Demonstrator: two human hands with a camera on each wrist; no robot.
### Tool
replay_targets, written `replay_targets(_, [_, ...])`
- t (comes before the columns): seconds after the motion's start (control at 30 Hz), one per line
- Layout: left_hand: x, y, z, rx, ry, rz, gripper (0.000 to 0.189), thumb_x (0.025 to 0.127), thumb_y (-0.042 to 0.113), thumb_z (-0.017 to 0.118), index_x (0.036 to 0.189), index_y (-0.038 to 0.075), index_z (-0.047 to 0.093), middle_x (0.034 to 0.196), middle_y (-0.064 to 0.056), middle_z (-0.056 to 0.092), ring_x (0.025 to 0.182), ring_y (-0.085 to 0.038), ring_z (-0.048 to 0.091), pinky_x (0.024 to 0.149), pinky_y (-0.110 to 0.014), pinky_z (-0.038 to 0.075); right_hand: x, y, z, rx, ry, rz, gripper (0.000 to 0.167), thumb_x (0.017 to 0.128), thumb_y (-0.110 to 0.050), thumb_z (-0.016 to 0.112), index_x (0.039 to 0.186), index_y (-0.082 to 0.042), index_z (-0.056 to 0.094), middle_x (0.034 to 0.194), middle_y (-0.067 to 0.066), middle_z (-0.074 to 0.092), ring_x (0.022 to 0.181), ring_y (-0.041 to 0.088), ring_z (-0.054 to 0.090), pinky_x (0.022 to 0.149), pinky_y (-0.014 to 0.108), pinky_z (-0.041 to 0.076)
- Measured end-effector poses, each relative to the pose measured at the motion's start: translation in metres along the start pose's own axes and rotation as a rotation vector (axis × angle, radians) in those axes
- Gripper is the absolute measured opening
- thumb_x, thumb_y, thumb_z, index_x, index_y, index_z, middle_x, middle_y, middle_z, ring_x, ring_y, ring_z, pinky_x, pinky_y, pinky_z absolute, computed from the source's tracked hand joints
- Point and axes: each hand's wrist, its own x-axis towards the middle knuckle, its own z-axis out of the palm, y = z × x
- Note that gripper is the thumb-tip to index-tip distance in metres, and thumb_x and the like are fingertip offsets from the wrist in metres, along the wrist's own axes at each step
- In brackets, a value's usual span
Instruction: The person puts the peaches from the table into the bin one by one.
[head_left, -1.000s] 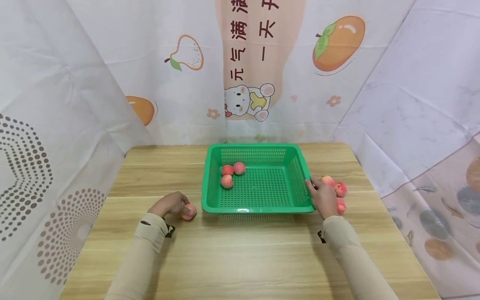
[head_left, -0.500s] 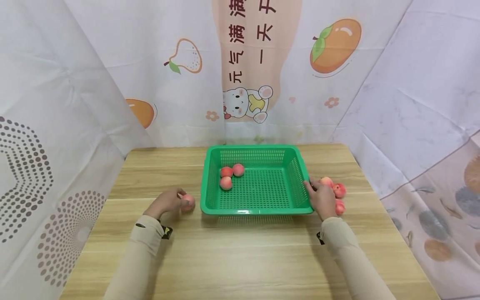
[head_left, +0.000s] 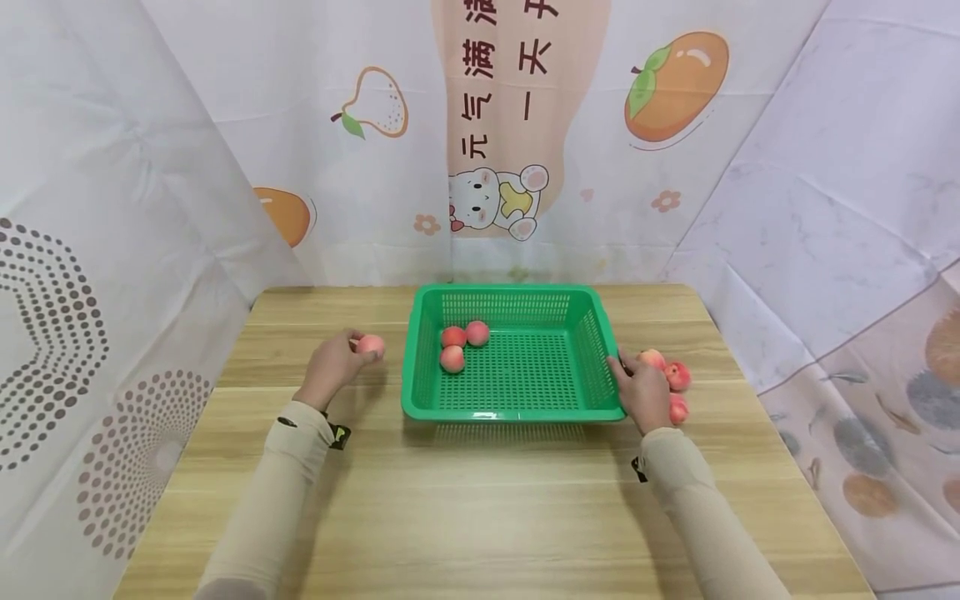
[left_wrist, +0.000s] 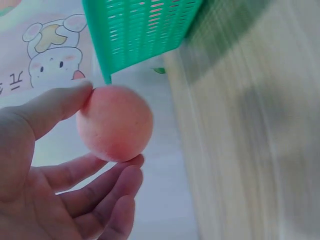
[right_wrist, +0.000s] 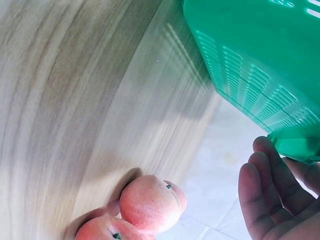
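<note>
My left hand (head_left: 333,364) pinches a pink peach (head_left: 371,347) between thumb and fingertips, left of the green basket. Seen from the left wrist, the peach (left_wrist: 115,125) is held up off the wood, and the basket's side (left_wrist: 140,35) rises behind it. My right hand (head_left: 645,396) grips the right rim of the slotted plastic basket (head_left: 517,415), thumb over the edge and fingers outside it. In the right wrist view those fingers (right_wrist: 270,185) curl up at the rim. Inside the basket, three peaches (head_left: 452,359) cluster at the left; most of its floor shows.
Three more peaches (head_left: 678,376) lie on the wooden table (head_left: 480,517) just right of my right hand, one partly hidden by it. Behind the table's far edge hangs a printed curtain (head_left: 375,208), and cloth also drapes both sides.
My left hand has lifted the peach off the table and carried it away from me, toward the far edge. My right hand stays on the rim, and the basket keeps its place.
</note>
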Motion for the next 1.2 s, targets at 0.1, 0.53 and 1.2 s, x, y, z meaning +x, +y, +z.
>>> replay_targets(0.1, [0.002, 0.009, -0.003, -0.010, 0.040, 0.005, 0.056, 0.092, 0.037, 0.063, 0.132, -0.002, 0.053, 0.120, -0.023, 0.064, 0.102, -0.036, 0.062, 0.083, -0.046, 0.049, 0.002, 0.000, 0.000, -0.010, -0.004, 0.001, 0.051, 0.102, -0.038, 0.048, 0.140, -0.005, 0.050, 0.137, 0.025, 0.051, 0.120, 0.046, 0.053, 0.098, 0.057, 0.043])
replay_targets(0.53, [0.013, 0.051, -0.001, -0.041, 0.137, 0.047, 0.057, 0.092, 0.039, 0.065, 0.133, 0.001, 0.055, 0.120, -0.020, 0.066, 0.103, -0.034, 0.063, 0.085, -0.046, 0.049, 0.003, -0.002, -0.002, -0.001, -0.024, 0.010, 0.049, 0.102, -0.036, 0.049, 0.140, -0.005, 0.050, 0.136, 0.026, 0.053, 0.117, 0.043, 0.056, 0.097, 0.057, 0.043])
replay_targets(1.2, [0.029, 0.097, 0.011, -0.050, 0.065, 0.153, 0.051, 0.091, 0.040, 0.065, 0.126, 0.003, 0.061, 0.118, -0.014, 0.066, 0.103, -0.030, 0.060, 0.090, -0.045, 0.050, 0.002, 0.002, 0.000, -0.024, -0.010, 0.013, 0.051, 0.102, -0.039, 0.048, 0.139, -0.005, 0.051, 0.134, 0.026, 0.055, 0.112, 0.044, 0.058, 0.093, 0.056, 0.045])
